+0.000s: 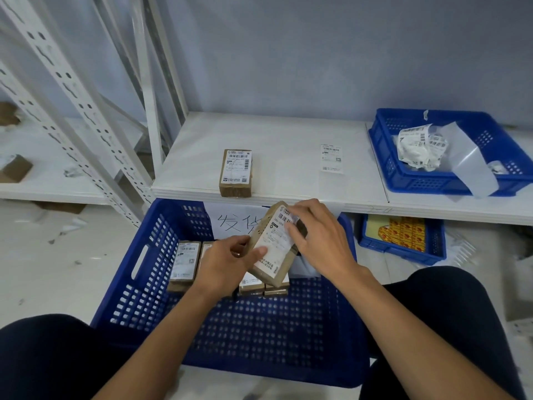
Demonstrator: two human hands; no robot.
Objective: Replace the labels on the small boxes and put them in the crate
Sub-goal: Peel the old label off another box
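Down by the person's knees sits the big blue crate (138, 284). A short row of labelled boxes (184, 261) lies along its far side, so part of the job looks done. Just above them both hands work on one small box (272, 246), held tilted with its long white label facing up. The left hand (227, 264) grips its near-left side, thumb flat on the label. The right hand (320, 241) curls its fingers over the far-right edge onto the label's corner. Whether that label is coming off or being pressed down, I cannot tell. The box is brown cardboard, worn at the corners, with a barcode at its far end. Farther off on the white shelf (288, 180) lies another box (236, 171), and to its right a loose label (331, 157), so I'd judge at least one more is left. At far right a smaller blue bin (403, 180) holds crumpled labels (415, 148).
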